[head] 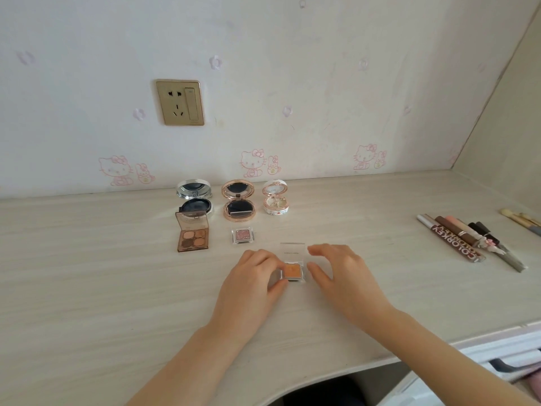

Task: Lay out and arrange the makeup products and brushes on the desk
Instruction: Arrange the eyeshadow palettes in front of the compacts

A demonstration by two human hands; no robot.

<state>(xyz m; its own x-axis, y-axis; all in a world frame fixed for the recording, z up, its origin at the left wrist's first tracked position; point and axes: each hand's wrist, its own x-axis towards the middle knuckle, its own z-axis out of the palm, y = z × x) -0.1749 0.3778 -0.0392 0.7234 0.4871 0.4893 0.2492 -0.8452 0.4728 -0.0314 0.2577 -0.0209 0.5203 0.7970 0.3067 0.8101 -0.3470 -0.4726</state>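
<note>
A small clear case with an orange eyeshadow pan [292, 271] lies on the pale desk [102, 282], its clear lid flipped up behind it. My left hand [251, 282] grips the case's left side between thumb and fingers. My right hand [342, 273] hovers just right of the case, fingers spread, touching nothing I can see. Behind stand three open round compacts: silver [194, 199], rose-gold [238, 203] and white [275, 200]. A brown four-pan palette [192, 235] and a small pink glitter pan [243, 235] lie in front of them.
At the right lie several pens and tubes [459, 241], one marked COLORKEY. Pale-handled brushes [521, 221] sit at the far right edge. A gold wall socket [180, 102] is on the wall behind. The desk's curved front edge runs at the lower right.
</note>
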